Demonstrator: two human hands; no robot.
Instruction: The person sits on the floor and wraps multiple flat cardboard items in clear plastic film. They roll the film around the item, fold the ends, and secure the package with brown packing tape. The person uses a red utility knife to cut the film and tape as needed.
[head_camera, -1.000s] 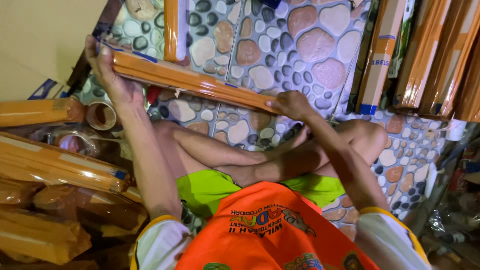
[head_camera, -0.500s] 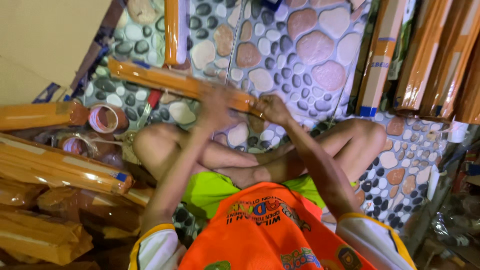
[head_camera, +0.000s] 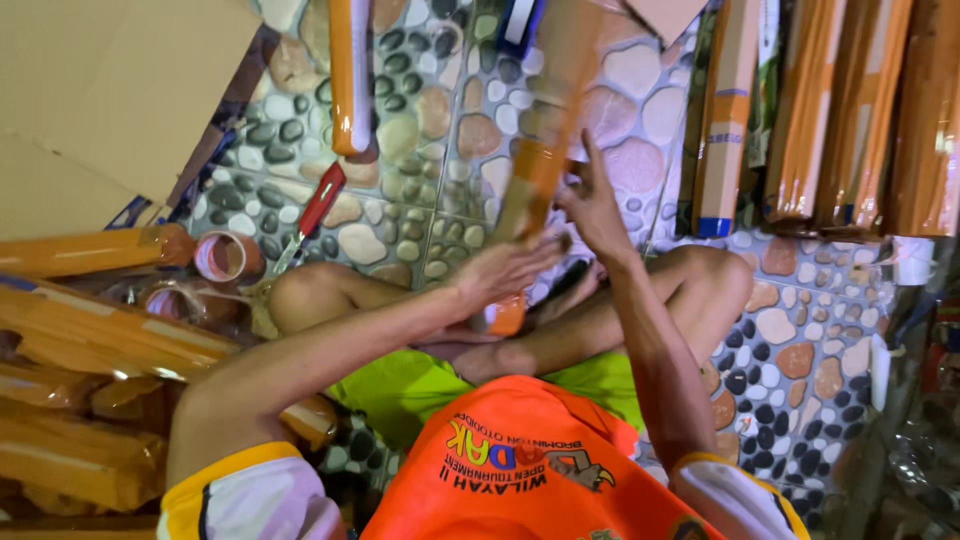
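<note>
I sit cross-legged on a pebble-patterned floor (head_camera: 440, 130). A long orange plastic-wrapped roll (head_camera: 545, 150) stands nearly upright in front of me, blurred, its lower end by my crossed legs. My left hand (head_camera: 505, 270) presses flat against its lower part, fingers spread. My right hand (head_camera: 592, 205) touches the roll's right side with open fingers. Neither hand closes around it.
A pile of similar orange rolls (head_camera: 90, 330) lies at my left, and more lean at the right (head_camera: 830, 110). A tape roll (head_camera: 225, 257) and a red-handled cutter (head_camera: 315, 210) lie on the floor. Cardboard (head_camera: 110, 100) is top left. Another orange roll (head_camera: 350, 75) lies ahead.
The roll swung from lying across the floor to standing nearly upright. My left hand slid from its far left end toward the middle, beside my right hand.
</note>
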